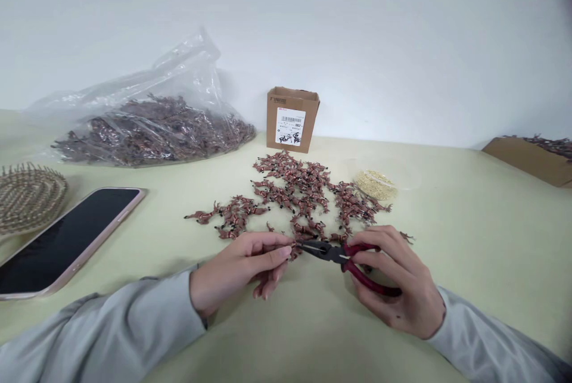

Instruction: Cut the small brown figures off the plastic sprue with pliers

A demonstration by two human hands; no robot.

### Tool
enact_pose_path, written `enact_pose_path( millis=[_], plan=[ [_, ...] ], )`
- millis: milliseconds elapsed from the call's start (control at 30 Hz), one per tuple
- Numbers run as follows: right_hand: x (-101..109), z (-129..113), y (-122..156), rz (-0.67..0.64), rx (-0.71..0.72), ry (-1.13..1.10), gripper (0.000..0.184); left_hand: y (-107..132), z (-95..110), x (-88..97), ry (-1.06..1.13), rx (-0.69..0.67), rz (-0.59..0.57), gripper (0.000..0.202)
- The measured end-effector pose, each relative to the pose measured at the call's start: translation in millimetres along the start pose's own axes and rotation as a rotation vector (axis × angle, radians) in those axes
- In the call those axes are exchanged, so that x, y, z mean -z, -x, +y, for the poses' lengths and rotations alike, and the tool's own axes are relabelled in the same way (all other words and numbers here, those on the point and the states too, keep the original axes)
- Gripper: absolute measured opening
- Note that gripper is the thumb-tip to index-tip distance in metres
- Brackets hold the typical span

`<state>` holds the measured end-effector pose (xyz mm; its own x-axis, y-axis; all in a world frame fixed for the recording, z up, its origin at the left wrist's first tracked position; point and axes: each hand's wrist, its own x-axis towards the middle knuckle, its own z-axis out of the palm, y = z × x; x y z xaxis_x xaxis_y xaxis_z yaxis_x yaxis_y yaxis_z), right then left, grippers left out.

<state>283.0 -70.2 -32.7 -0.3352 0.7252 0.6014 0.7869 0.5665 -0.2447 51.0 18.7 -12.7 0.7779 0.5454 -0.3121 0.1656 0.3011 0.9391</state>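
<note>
Facing the tips of the pliers at the near centre of the head view, what appears to be a brown deer figure is pinched between thumb and fingers of the left hand, apparently for steadiness. The red handles are gripped, spread apart, in the right hand, presumably for control. Other figures are strewn just beyond, seemingly for easy reach; gold-coloured bits are gathered to their right, likely against scattering.

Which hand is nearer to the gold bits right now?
Right. The right hand, holding the red-handled pliers, is on the near side of the gold bits, roughly in line with them; the left hand is farther off, to their left.
</note>
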Motion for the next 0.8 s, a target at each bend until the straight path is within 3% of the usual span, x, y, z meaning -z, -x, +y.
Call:
enact_pose_path(
  millis=[800],
  plan=[
    [-1.6, 5.4, -0.3, 0.021, 0.083, 0.017, 0.022, 0.2, 2.7, -0.9, 0.004, 0.016, 0.016, 0.022]
  ],
)
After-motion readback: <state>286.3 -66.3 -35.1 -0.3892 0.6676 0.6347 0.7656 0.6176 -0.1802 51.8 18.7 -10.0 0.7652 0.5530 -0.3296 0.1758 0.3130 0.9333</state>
